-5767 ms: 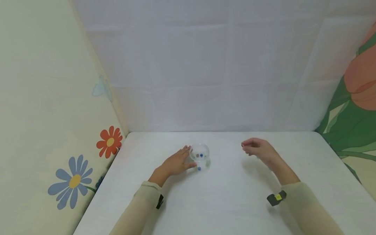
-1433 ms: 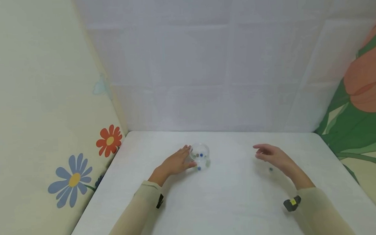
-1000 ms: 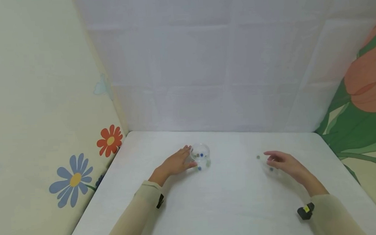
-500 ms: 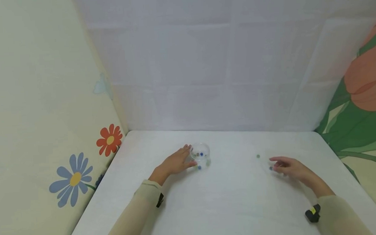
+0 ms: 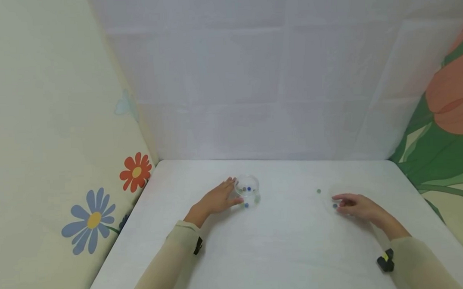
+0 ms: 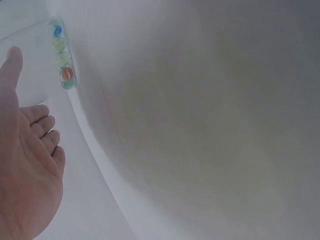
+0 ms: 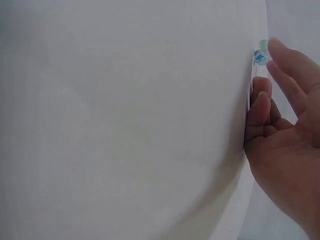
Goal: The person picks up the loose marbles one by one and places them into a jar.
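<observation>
A clear round container (image 5: 246, 185) stands left of centre on the white table. Several glass marbles lie along its bottom, among them an orange-striped marble (image 6: 66, 74) in the left wrist view. My left hand (image 5: 217, 199) rests beside the container, fingers and thumb spread along its left side; whether they touch it I cannot tell. Farther right, my right hand (image 5: 358, 207) is low over the table, thumb and forefinger apart. Just off its fingertips lies a blue-swirled marble (image 7: 260, 57); the right wrist view shows them almost touching it. A green marble (image 5: 319, 191) lies farther left.
A faint clear rim (image 5: 327, 203) seems to surround the blue-swirled marble; its shape is hard to make out. White cloth (image 5: 228, 75) hangs behind the white table (image 5: 275, 254). Flower-printed panels (image 5: 41, 140) flank both sides.
Earlier my right hand pinched a small reddish-brown thing nearer the container; that thing has left its fingers. The hand has moved right and nearer me, uncovering the green marble. My left hand stays put.
</observation>
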{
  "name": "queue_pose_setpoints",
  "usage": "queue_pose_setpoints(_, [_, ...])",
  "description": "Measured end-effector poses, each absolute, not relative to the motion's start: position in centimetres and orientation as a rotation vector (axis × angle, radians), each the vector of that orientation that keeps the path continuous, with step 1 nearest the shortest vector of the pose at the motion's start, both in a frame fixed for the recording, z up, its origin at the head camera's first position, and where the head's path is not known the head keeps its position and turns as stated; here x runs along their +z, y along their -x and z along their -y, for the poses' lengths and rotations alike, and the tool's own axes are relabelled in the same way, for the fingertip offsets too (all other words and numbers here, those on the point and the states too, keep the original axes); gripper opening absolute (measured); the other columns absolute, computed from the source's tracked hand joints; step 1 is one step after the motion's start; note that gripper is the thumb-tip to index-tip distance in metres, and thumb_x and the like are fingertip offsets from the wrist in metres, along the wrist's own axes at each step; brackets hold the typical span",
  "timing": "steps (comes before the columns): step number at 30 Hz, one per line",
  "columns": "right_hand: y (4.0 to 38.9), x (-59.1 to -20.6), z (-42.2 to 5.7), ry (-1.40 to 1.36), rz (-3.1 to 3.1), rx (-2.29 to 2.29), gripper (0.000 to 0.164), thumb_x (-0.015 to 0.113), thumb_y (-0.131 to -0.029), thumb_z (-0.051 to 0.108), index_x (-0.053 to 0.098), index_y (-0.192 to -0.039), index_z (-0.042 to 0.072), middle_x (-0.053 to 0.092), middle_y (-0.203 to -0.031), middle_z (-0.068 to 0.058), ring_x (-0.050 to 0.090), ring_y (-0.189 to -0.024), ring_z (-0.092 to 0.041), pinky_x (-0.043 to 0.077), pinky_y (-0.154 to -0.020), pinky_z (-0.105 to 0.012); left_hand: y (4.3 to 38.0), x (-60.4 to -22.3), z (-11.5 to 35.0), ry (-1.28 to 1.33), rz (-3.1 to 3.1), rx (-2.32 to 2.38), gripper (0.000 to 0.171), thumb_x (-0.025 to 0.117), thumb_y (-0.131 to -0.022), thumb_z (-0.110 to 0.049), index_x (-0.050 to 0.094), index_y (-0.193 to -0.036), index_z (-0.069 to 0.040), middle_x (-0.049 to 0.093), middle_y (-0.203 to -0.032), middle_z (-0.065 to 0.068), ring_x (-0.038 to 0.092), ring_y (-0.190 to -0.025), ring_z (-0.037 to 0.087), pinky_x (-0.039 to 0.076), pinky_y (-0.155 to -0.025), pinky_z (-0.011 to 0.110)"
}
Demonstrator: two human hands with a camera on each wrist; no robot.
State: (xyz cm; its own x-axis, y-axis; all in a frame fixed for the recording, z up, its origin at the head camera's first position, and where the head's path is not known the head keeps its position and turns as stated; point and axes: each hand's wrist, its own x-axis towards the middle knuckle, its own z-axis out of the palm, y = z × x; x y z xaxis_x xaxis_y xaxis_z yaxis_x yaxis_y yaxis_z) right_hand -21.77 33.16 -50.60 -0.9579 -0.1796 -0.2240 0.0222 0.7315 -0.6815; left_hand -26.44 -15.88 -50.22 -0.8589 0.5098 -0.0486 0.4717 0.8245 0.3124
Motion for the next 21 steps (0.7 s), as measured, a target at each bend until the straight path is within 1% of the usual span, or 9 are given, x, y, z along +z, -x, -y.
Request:
queue_pose_setpoints(8, [22.24,-50.81,-33.26,0.14,-2.699,-0.95,0.047,0.073,-0.093,0.024,0.063,-0.135,0.004,0.063,-0.108,-0.009,0.057,-0.097,-0.023,0.049,-0.078,-0.033,26.57,-50.34,15.8,-0.766,-2.876,0.442,0.088,0.047,-0.1,-0.063,0.023,-0.161,-0.004,0.021,-0.167,0.016,0.015,-0.156,0.029,0.018,-0.126,0.045])
queue_pose_setpoints(17, [22.57,-51.3,-33.16,0.156,-2.751,-0.901,0.039,0.074,-0.092,0.018,0.068,-0.127,0.004,0.064,-0.102,-0.007,0.058,-0.094,-0.022,0.048,-0.079,-0.036,26.7,-50.65,15.73,-0.751,-2.892,0.411,0.088,0.046,-0.1,-0.065,0.023,-0.161,-0.006,0.02,-0.168,0.012,0.015,-0.156,0.027,0.017,-0.126,0.043])
queue_pose_setpoints(21, [22.65,-51.34,-32.99,0.136,-2.768,-0.88,0.037,0.074,-0.092,0.017,0.069,-0.126,0.004,0.064,-0.102,-0.007,0.057,-0.093,-0.023,0.049,-0.079,-0.037,26.54,-50.47,15.69,-0.751,-2.886,0.406,0.088,0.046,-0.1,-0.064,0.022,-0.161,-0.005,0.02,-0.168,0.013,0.014,-0.156,0.028,0.017,-0.126,0.044])
